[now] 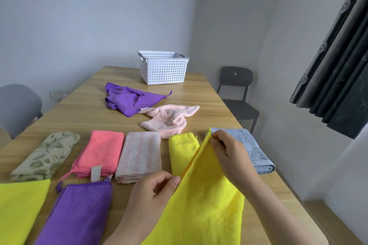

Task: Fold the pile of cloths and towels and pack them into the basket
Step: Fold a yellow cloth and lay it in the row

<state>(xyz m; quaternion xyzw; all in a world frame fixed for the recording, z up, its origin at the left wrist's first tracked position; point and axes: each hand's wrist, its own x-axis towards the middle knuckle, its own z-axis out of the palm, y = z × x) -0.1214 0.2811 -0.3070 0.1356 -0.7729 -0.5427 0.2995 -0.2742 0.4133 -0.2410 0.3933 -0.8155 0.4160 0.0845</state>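
One crumpled purple cloth (129,101) before basket (163,71)

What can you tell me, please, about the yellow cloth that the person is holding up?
The held yellow cloth is plain and fleecy, like microfibre. It is raised above the table as a slanted sheet. The right hand pinches its top corner; the left hand pinches its left edge lower down. It hides part of a folded yellow cloth.

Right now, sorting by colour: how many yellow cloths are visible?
3 yellow cloths: one pinched by left hand and right hand, one folded behind it, one at near-left edge; others possibly hidden.
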